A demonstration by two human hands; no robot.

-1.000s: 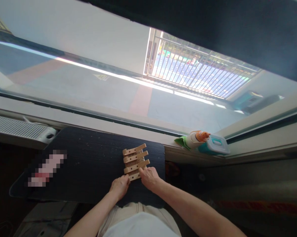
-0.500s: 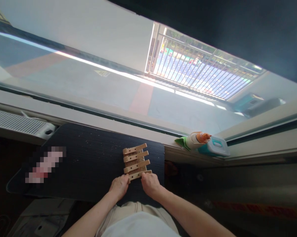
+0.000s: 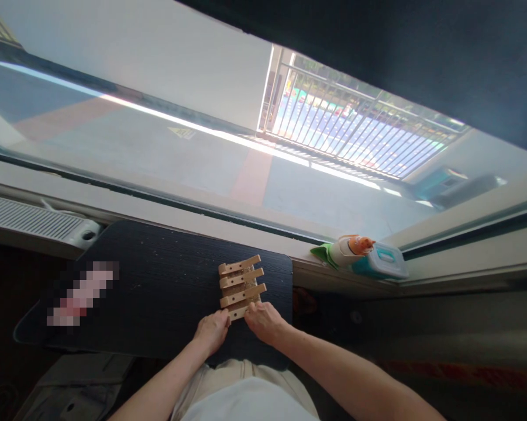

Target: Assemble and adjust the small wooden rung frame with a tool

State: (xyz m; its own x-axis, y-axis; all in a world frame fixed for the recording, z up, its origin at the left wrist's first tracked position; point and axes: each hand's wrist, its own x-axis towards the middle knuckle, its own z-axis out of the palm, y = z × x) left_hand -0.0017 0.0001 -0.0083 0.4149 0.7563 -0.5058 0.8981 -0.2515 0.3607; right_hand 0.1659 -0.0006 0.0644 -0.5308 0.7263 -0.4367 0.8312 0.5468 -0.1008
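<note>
Several pale wooden strips with dark holes lie roughly parallel across a rough, tan block near the table's right end. My left hand is closed at the left end of the nearest wooden strip. Closed over that strip's right part is my right hand, whose fingers hide its far end. The other strips, such as the farthest wooden strip, stick out past the block on the right, untouched by either hand.
The dark table carries small crumbs and a blurred-out patch on its left. A radiator stands behind it at left. On the windowsill are a white-and-orange bottle-like object and a teal-lidded box.
My right hand has shifted slightly left along the nearest strip and now covers its right end. My left hand and the other strips stay in place.
</note>
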